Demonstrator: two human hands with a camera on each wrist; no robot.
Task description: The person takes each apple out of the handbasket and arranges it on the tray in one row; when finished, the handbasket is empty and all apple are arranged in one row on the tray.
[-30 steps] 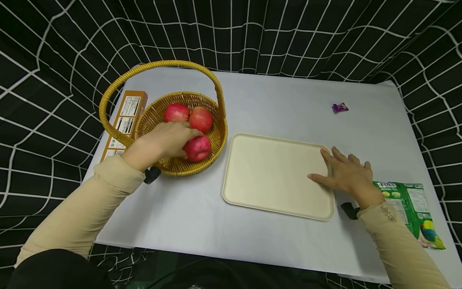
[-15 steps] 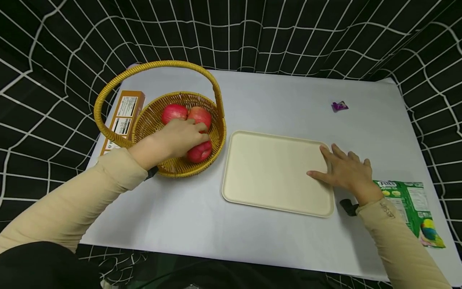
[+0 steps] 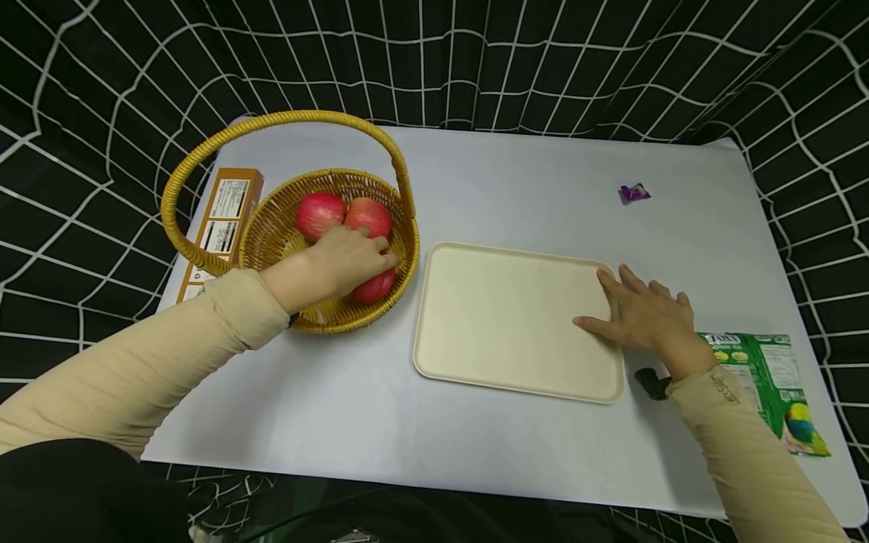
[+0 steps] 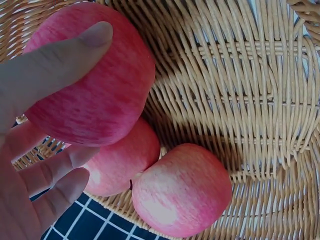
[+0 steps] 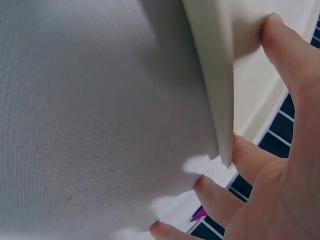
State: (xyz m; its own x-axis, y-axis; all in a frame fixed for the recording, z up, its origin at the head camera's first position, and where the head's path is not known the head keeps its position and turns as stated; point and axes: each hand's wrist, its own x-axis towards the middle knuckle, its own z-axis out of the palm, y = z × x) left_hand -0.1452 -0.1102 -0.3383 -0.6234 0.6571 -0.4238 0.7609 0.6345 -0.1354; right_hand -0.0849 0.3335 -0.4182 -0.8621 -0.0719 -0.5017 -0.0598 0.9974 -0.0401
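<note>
Inside the wicker basket (image 3: 261,234), the left hand (image 3: 349,262) reaches over a red apple (image 3: 373,288) at the near right. The left wrist view has the thumb of this hand (image 4: 22,185) laid across the apple (image 4: 100,100), fingers at its lower side; their contact is partly hidden. Two more apples (image 3: 320,216) (image 3: 369,216) touch each other farther back in the basket. At the right end of a cream tray (image 3: 509,320), the right hand (image 3: 641,318) rests with spread fingers. In the right wrist view, that hand (image 5: 300,150) touches the tray's edge (image 5: 222,90).
An orange-brown box (image 3: 227,200) lies left of the basket, whose tall handle (image 3: 312,115) arches above it. A small purple-wrapped item (image 3: 634,193) is at the back right. Beside the right forearm lies a green packet (image 3: 777,385). Black netted cloth surrounds the white table (image 3: 489,445).
Inside the basket, the left hand has shifted rightward over the near apple and covers more of it. The right hand keeps its place on the tray, and the head view has shifted slightly.
</note>
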